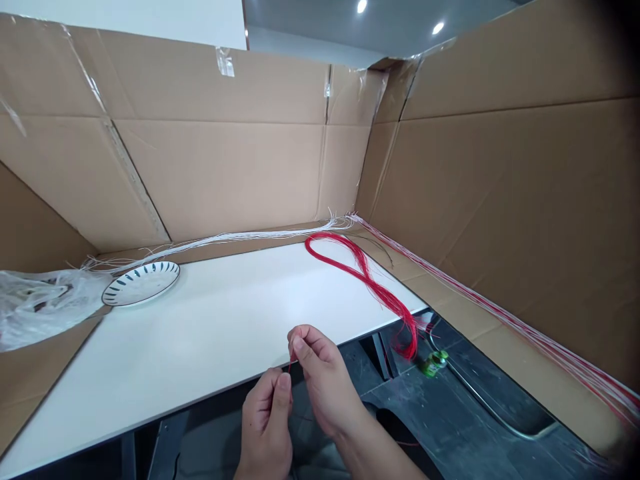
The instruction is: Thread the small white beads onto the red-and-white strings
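Fingers (309,359) of the left hand (266,417) and right hand (323,381) pinch closed, thumb against index. Toward eleven o'clock from them spreads the white surface (200,327). At two o'clock a red bundle (393,305) trails over its edge, perhaps stretched out against tangling. Between the pinches runs a fine red thread (290,365), probably gripped twice for control.
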Demonstrator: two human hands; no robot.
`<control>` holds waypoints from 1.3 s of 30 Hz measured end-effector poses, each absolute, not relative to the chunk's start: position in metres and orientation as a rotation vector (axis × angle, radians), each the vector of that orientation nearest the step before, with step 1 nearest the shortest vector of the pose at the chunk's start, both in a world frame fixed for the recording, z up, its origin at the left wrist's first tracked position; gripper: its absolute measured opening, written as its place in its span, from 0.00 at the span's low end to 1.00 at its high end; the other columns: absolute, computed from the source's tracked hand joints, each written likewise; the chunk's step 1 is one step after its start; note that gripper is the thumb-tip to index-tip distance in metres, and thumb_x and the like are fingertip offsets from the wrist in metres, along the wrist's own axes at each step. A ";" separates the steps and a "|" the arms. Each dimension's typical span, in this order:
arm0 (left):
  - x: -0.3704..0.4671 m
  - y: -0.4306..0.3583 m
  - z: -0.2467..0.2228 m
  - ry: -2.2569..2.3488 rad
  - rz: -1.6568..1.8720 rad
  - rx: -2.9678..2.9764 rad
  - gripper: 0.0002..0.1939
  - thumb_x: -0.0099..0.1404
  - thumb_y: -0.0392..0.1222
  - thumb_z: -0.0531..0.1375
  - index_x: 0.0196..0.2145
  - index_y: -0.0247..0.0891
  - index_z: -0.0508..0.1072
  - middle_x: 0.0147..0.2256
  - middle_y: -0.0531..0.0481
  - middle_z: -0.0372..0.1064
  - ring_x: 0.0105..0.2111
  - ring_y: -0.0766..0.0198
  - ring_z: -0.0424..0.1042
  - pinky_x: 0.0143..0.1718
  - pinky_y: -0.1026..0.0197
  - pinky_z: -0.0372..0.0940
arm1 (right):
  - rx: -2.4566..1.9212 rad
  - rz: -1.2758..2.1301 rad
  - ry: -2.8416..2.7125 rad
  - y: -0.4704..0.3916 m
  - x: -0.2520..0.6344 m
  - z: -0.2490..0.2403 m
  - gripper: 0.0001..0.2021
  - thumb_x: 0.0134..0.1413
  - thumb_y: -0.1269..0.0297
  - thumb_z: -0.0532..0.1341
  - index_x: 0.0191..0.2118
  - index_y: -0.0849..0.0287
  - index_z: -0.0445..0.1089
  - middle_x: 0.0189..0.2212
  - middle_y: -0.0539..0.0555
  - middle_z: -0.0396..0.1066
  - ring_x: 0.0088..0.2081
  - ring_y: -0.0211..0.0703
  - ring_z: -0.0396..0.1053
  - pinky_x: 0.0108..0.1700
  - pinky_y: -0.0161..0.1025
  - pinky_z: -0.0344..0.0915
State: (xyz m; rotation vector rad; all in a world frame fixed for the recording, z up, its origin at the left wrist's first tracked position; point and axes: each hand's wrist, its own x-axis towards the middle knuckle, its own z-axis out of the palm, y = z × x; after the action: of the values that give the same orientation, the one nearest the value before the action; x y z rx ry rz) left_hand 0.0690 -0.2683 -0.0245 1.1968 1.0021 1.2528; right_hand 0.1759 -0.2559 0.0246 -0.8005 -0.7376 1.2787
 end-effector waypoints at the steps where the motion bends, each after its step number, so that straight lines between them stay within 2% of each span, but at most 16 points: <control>1: 0.064 -0.272 -0.029 1.012 1.260 1.218 0.29 0.65 0.64 0.61 0.20 0.38 0.63 0.21 0.56 0.53 0.23 0.67 0.52 0.26 0.62 0.51 | -0.783 1.275 -0.749 -0.254 0.177 0.026 0.17 0.55 0.51 0.69 0.30 0.59 0.66 0.27 0.47 0.60 0.31 0.36 0.55 0.36 0.34 0.57; 4: 0.055 -0.280 -0.041 1.044 1.267 1.238 0.28 0.66 0.62 0.61 0.20 0.38 0.62 0.21 0.55 0.54 0.23 0.67 0.53 0.26 0.62 0.52 | -0.751 1.172 -0.741 -0.245 0.194 0.038 0.18 0.56 0.51 0.69 0.29 0.58 0.66 0.27 0.48 0.59 0.32 0.38 0.55 0.38 0.35 0.55; 9: 0.056 -0.280 -0.056 1.082 1.311 1.147 0.28 0.68 0.64 0.57 0.21 0.39 0.62 0.20 0.57 0.51 0.21 0.68 0.50 0.23 0.63 0.51 | -0.768 1.025 -0.664 -0.238 0.224 0.052 0.16 0.48 0.52 0.74 0.29 0.58 0.71 0.27 0.47 0.61 0.32 0.38 0.56 0.39 0.37 0.55; 13: 0.058 -0.273 -0.054 1.066 1.336 1.091 0.28 0.67 0.66 0.58 0.22 0.39 0.64 0.20 0.57 0.52 0.22 0.68 0.51 0.23 0.64 0.52 | -0.891 1.294 -0.788 -0.253 0.203 0.028 0.14 0.46 0.55 0.75 0.29 0.60 0.77 0.29 0.50 0.70 0.30 0.36 0.59 0.38 0.36 0.56; 16: 0.059 -0.273 -0.052 1.043 1.303 1.076 0.29 0.65 0.66 0.60 0.22 0.38 0.64 0.20 0.57 0.53 0.21 0.68 0.51 0.23 0.65 0.52 | -0.880 1.496 -0.761 -0.263 0.180 0.006 0.16 0.46 0.53 0.75 0.37 0.60 0.81 0.30 0.51 0.72 0.32 0.36 0.63 0.39 0.36 0.60; 21: 0.059 -0.281 -0.053 1.009 1.216 1.059 0.28 0.65 0.65 0.61 0.22 0.38 0.64 0.20 0.57 0.53 0.22 0.69 0.52 0.24 0.65 0.51 | -0.747 1.469 -0.577 -0.261 0.171 0.000 0.16 0.46 0.53 0.76 0.30 0.61 0.77 0.25 0.49 0.71 0.26 0.32 0.62 0.33 0.33 0.59; 27: 0.059 -0.283 -0.052 0.973 1.200 0.980 0.29 0.63 0.66 0.62 0.22 0.37 0.64 0.19 0.58 0.51 0.21 0.70 0.49 0.23 0.65 0.49 | -0.564 1.615 -0.359 -0.258 0.176 -0.003 0.15 0.41 0.60 0.79 0.33 0.60 0.78 0.23 0.48 0.70 0.24 0.31 0.63 0.30 0.31 0.61; 31: 0.061 -0.282 -0.045 0.939 1.196 0.914 0.29 0.61 0.67 0.64 0.22 0.37 0.65 0.18 0.59 0.50 0.20 0.72 0.47 0.22 0.66 0.47 | -0.458 1.593 -0.297 -0.261 0.178 -0.010 0.14 0.41 0.63 0.80 0.32 0.59 0.78 0.26 0.49 0.73 0.27 0.32 0.66 0.31 0.31 0.63; 39: 0.066 -0.283 -0.032 0.879 1.143 0.777 0.33 0.53 0.70 0.68 0.20 0.38 0.60 0.17 0.63 0.44 0.17 0.76 0.39 0.19 0.67 0.41 | -0.333 1.597 -0.285 -0.261 0.181 -0.016 0.11 0.41 0.63 0.80 0.31 0.54 0.80 0.25 0.48 0.75 0.29 0.34 0.68 0.36 0.33 0.66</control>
State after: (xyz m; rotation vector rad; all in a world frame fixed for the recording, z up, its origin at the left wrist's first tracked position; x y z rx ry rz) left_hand 0.0663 -0.2827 -0.0316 0.7768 0.8788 1.1428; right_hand 0.1807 -0.2610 -0.0165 -0.3326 -0.2846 1.5968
